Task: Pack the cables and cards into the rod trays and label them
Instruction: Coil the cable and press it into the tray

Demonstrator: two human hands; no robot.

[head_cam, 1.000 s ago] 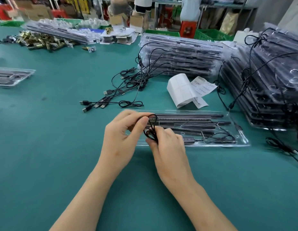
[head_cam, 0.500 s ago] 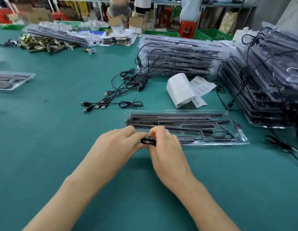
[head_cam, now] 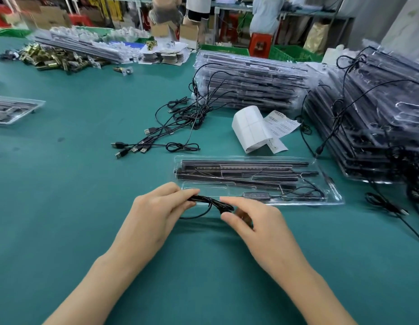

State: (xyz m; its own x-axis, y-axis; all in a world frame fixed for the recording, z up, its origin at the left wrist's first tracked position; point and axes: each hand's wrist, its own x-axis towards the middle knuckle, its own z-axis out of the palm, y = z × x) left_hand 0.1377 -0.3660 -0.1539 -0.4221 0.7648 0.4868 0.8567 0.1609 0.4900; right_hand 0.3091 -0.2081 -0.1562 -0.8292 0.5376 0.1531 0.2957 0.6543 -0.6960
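Note:
A clear plastic rod tray (head_cam: 331, 198) lies on the green table just beyond my hands, holding black rods (head_cam: 246, 164) and a small black controller (head_cam: 256, 195). Between my hands stretches a bundled black cable (head_cam: 212, 202), just in front of the tray's near left corner. My left hand (head_cam: 154, 214) pinches its left end with thumb and fingers. My right hand (head_cam: 255, 221) pinches its right end between thumb and forefinger. One loop of the cable hangs down to the table.
Loose USB cables (head_cam: 157, 139) lie behind the tray at left. A roll of white labels (head_cam: 250, 127) and printed slips (head_cam: 282, 123) lie behind it. Stacks of packed trays (head_cam: 248, 83) stand at the back and right (head_cam: 377, 118). Another tray (head_cam: 14, 109) sits far left, and brass parts (head_cam: 53, 57) lie at the back left.
My hands dropped toward me off the tray's left end. The upright loop they were winding is now pulled flat into a bundle, and my hands have drawn apart along it.

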